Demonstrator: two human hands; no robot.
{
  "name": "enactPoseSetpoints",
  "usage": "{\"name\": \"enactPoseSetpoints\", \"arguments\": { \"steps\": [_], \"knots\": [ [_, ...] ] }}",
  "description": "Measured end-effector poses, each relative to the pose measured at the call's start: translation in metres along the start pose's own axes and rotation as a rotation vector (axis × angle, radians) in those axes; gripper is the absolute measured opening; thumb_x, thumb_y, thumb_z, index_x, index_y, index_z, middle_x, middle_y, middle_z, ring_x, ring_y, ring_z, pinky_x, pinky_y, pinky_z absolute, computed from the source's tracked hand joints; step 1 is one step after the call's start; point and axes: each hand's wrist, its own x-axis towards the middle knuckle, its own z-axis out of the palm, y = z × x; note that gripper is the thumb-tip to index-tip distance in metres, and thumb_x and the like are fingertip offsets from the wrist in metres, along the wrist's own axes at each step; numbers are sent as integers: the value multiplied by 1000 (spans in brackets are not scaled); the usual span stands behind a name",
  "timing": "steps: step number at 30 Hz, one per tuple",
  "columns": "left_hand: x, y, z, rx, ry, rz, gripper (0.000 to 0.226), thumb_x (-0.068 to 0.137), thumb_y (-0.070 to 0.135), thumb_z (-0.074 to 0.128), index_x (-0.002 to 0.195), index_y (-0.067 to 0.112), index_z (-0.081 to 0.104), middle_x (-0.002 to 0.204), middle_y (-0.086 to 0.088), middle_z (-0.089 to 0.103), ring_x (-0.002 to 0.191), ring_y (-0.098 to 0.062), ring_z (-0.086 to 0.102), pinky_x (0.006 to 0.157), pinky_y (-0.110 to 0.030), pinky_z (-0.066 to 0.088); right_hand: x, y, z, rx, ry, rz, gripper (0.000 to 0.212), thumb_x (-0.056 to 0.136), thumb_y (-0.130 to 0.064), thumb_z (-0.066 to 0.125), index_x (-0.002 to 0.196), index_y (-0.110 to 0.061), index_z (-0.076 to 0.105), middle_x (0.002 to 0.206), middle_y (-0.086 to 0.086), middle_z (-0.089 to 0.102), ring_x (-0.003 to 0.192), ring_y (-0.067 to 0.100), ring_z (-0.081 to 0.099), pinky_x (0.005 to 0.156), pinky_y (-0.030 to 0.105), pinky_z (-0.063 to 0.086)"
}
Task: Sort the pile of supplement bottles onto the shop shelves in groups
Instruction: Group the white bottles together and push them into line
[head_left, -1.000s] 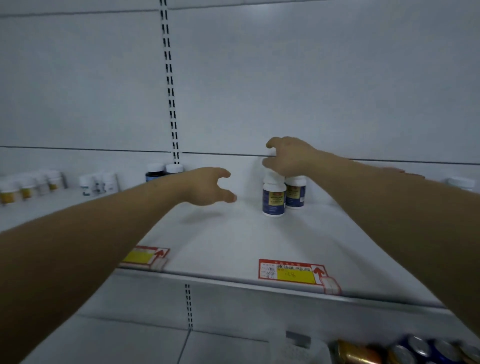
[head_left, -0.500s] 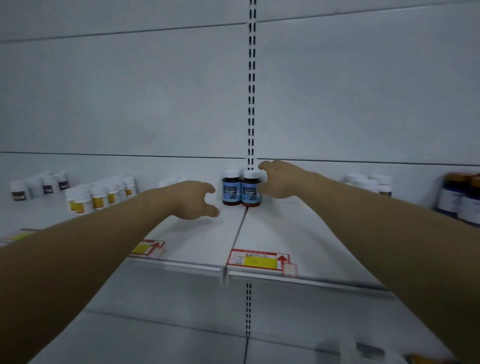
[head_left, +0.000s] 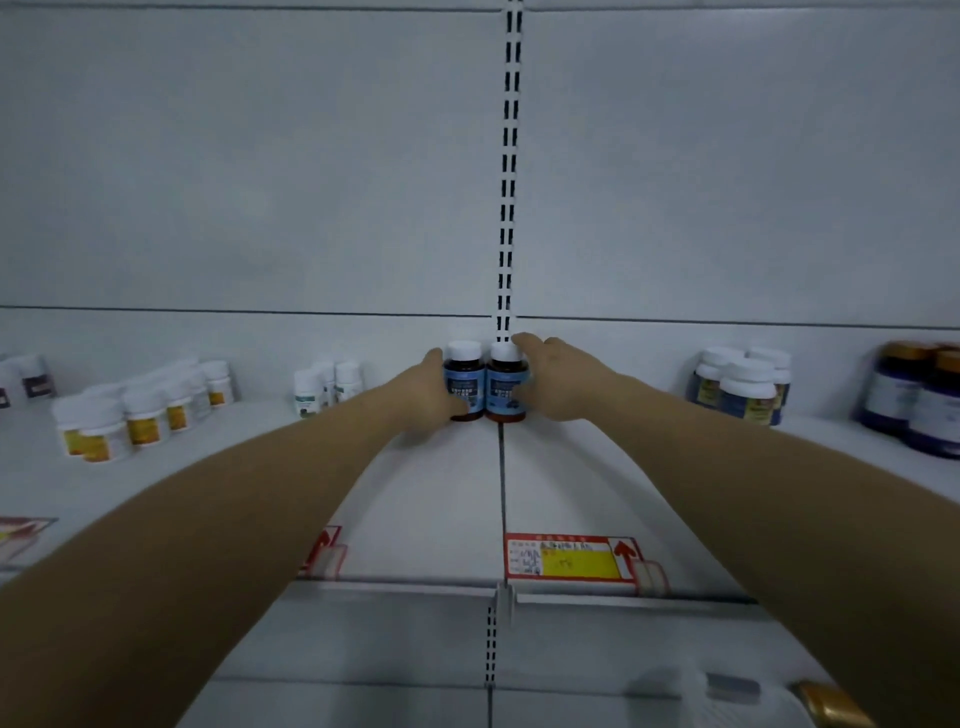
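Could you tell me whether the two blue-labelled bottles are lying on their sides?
No, both blue-labelled bottles stand upright on the shelf, white caps up.

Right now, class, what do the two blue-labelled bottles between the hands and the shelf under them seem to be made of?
Left bottle and right bottle: dark brown bodies under glossy blue labels, probably plastic, possibly glass. Caps: smooth white, likely plastic. Shelf: matt white, flat, with a seam and slotted upright, probably painted metal.
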Motion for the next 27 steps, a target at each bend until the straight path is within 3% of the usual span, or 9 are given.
{"name": "enactPoseSetpoints", "arguments": {
  "steps": [3, 8, 14, 21, 23, 27],
  "knots": [
    [12, -1, 5, 41, 31, 22, 55, 90, 23, 61, 136, 8, 35, 131, -10, 51, 111, -24, 52, 87, -28, 41, 6, 4, 0, 8, 41, -11, 48, 95, -30, 53, 138, -17, 35, 123, 14, 55, 101, 27, 53, 81, 36, 44],
    [23, 9, 17, 53, 56, 68, 49, 88, 22, 64, 127, 6, 38, 117, -11, 56, 92, -19, 50, 75, -28, 40, 6, 18, -6, -18, 99, 17, 37, 96, -29, 52, 128, -14, 40, 112, 13, 60, 87, 24, 51, 71, 33, 42],
    [30, 19, 33, 3, 53, 125, 57, 85, 23, 68, 132, 11, 39, 126, -10, 56, 109, -26, 55, 90, -32, 43, -2, 36, -9, -28, 60, 26, 46, 97, -30, 49, 139, -14, 36, 128, 15, 51, 112, 30, 51, 89, 38, 44],
    [26, 23, 28, 73, 32, 50, 65, 85, 29, 69, 134, 10, 31, 114, -11, 58, 94, -22, 54, 77, -30, 42, -3, 37, -11, -66, 51, 4, 54, 95, -36, 52, 142, -16, 34, 132, 13, 43, 117, 31, 48, 95, 42, 45],
    [20, 23, 18, 128, 22, 19, 69, 86, 34, 66, 138, 10, 28, 120, -13, 56, 101, -24, 54, 79, -30, 41, 0, 35, -18, -102, 93, -21, 60, 93, -40, 53, 144, -16, 32, 136, 13, 39, 123, 31, 44, 98, 42, 43],
    [-4, 15, -10, 281, 37, -19, 70, 89, 47, 59, 145, 16, 31, 146, -8, 41, 129, -24, 43, 101, -31, 35, 10, 15, -32, -119, 134, -94, 67, 94, -44, 51, 149, -18, 24, 146, 13, 33, 131, 32, 35, 102, 42, 39]
  ]
}}
